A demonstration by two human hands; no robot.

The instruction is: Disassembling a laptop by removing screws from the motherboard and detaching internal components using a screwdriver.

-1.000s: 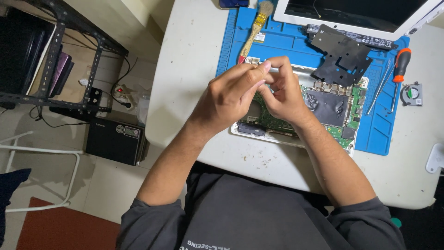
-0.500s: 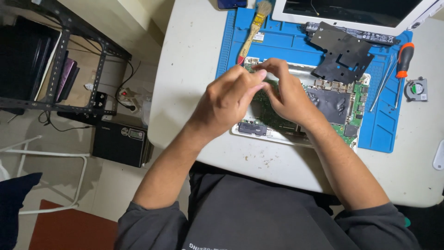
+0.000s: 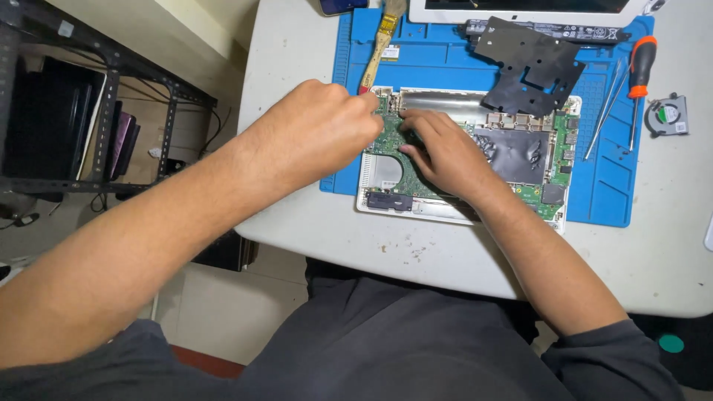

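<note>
We press our left hand [image 3: 316, 130], fingers curled, apparently pinching something unseen, and our right hand [image 3: 438, 152], fingers together, on the green circuit board [image 3: 388, 141] atop the blue mat [image 3: 445, 59]; white table [image 3: 460, 252]; black shelf [image 3: 111, 111] at 9 o'clock.

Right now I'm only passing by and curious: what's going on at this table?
A person bends over an opened laptop base on a blue mat. The left hand and right hand meet over the green circuit board near its top left corner. A brush, screwdriver and small fan lie aside, untouched.
</note>
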